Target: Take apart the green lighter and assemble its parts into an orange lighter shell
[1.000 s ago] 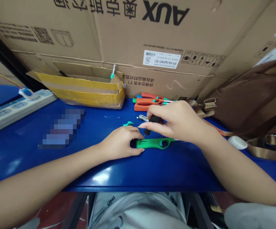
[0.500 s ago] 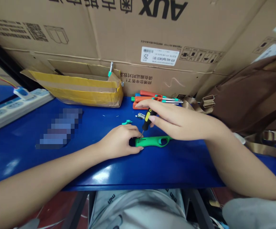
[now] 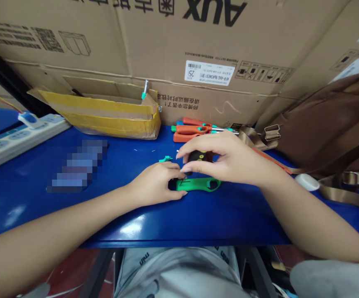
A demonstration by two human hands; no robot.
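Note:
A green plastic lighter body (image 3: 198,184) lies flat on the blue table (image 3: 120,207). My left hand (image 3: 157,183) is closed on its left end and pins it down. My right hand (image 3: 226,159) is wrapped round the black handle of a small screwdriver (image 3: 196,158), whose tip meets the left part of the green body. A small teal plastic piece (image 3: 166,159) lies just behind my left hand. A small metal part lies beside my right fingers, mostly hidden.
Orange and teal lighters (image 3: 198,129) lie at the back against big cardboard boxes (image 3: 173,49). A taped open carton (image 3: 105,116) stands back left, a white power strip (image 3: 15,136) at far left. A brown bag with straps (image 3: 331,132) fills the right side.
My right hand went from fingers stretched over the screwdriver to curled round its handle again, turning it. The left hand and the green body have stayed put.

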